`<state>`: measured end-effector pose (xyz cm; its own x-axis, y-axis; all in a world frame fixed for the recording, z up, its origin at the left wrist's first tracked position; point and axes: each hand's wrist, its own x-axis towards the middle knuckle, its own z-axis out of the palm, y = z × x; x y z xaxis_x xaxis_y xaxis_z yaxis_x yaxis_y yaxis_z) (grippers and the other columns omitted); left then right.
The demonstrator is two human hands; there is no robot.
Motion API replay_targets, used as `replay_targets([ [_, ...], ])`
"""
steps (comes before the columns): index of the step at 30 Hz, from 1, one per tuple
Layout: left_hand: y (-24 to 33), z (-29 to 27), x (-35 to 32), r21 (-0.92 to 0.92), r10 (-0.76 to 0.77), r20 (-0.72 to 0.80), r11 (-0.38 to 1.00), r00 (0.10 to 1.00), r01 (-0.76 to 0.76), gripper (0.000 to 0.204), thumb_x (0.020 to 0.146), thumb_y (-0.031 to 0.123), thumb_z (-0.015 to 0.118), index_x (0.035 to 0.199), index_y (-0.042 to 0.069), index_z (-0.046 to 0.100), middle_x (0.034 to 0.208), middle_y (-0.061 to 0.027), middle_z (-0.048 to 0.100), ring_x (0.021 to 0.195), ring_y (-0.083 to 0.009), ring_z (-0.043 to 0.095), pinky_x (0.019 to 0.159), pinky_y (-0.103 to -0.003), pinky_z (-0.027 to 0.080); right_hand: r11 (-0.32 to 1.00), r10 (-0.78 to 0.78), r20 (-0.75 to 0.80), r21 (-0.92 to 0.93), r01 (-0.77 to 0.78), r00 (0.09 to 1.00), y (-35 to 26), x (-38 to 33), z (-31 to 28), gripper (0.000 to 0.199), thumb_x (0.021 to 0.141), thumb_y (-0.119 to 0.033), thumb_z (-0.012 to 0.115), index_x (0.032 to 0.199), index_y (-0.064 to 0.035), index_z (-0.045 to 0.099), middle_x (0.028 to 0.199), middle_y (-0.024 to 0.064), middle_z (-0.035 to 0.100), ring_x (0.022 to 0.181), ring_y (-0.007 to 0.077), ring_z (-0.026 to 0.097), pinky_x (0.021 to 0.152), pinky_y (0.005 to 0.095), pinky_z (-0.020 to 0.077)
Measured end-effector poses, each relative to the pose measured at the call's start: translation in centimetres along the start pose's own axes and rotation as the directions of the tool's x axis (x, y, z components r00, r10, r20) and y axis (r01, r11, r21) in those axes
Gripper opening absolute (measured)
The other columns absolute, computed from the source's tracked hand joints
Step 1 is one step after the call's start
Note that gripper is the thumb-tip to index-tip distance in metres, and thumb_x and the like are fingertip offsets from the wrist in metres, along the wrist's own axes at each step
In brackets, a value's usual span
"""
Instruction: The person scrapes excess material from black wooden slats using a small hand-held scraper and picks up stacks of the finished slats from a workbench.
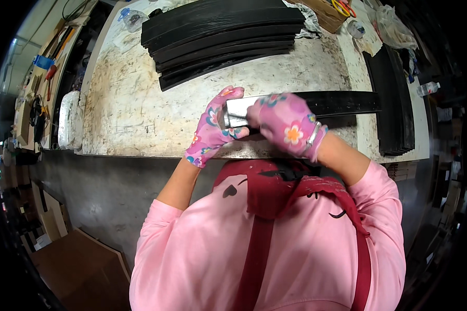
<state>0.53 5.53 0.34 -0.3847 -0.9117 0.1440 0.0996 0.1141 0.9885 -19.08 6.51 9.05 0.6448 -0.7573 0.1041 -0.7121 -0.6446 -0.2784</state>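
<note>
A long black strip (347, 103) lies across the worktable near its front edge, its left end shiny with glare. My left hand (211, 124), in a pink flowered glove, curls round that end, fingers at the far side and thumb at the near side. Over the strip, just right of the glare, my right hand (288, 124) is closed in a matching glove and slightly smeared by motion. A thin dark line shows by its fingertips, but what it holds is hidden.
A stack of black strips (218, 39) stands at the back of the stained white worktable (119, 114). More black strips (394, 109) lie at the right. A plastic bottle (428, 89), a cardboard box (324, 15) and a wrapped white block (70, 120) sit around the edges.
</note>
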Motion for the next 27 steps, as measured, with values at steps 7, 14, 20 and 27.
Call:
replay_targets([
  [7,-0.2,-0.2,0.4,0.037,0.0,0.008,0.999,1.0,0.0,0.078,0.06,0.02,0.088,0.128,0.009,0.051,0.134,-0.0082,0.048,0.134,-0.0239,0.033,0.112,-0.036,0.023,0.996,0.053,-0.013,0.078,-0.052,0.998,-0.9,-0.3,0.3,0.006,0.078,-0.016,0.06,0.079,-0.0103,0.058,0.07,0.009,0.061,0.067,0.0313,0.061,0.059,0.0415,0.047],
  [14,-0.1,-0.3,0.0,-0.078,-0.066,0.032,0.995,0.997,0.068,0.082,0.058,0.013,0.088,0.13,0.009,0.049,0.139,-0.0081,0.041,0.134,-0.024,0.033,0.112,-0.035,0.024,0.991,-0.132,0.089,0.038,0.129,0.987,0.4,0.6,0.0,0.005,0.077,-0.014,0.06,0.081,-0.0128,0.058,0.071,0.0074,0.059,0.069,0.0287,0.061,0.063,0.0403,0.0471],
  [20,1.2,0.0,-0.1,-0.139,-0.096,0.023,0.985,0.995,0.099,0.081,0.059,0.015,0.087,0.13,0.007,0.049,0.138,-0.0086,0.042,0.132,-0.0234,0.036,0.11,-0.034,0.027,0.992,-0.127,0.085,-0.004,0.128,0.988,0.0,0.1,-0.3,0.007,0.076,-0.015,0.059,0.083,-0.0134,0.059,0.073,0.008,0.059,0.07,0.03,0.061,0.063,0.042,0.0474],
  [27,0.2,0.1,0.5,0.092,0.04,0.012,0.995,0.999,-0.041,0.081,0.062,0.021,0.087,0.131,0.004,0.046,0.135,-0.012,0.046,0.13,-0.0239,0.039,0.11,-0.036,0.027,0.99,0.13,-0.123,-0.046,-0.136,0.984,-0.1,-1.7,0.3,0.01,0.076,-0.018,0.062,0.082,-0.0122,0.057,0.072,0.0074,0.06,0.067,0.0296,0.062,0.06,0.0416,0.0477],
])
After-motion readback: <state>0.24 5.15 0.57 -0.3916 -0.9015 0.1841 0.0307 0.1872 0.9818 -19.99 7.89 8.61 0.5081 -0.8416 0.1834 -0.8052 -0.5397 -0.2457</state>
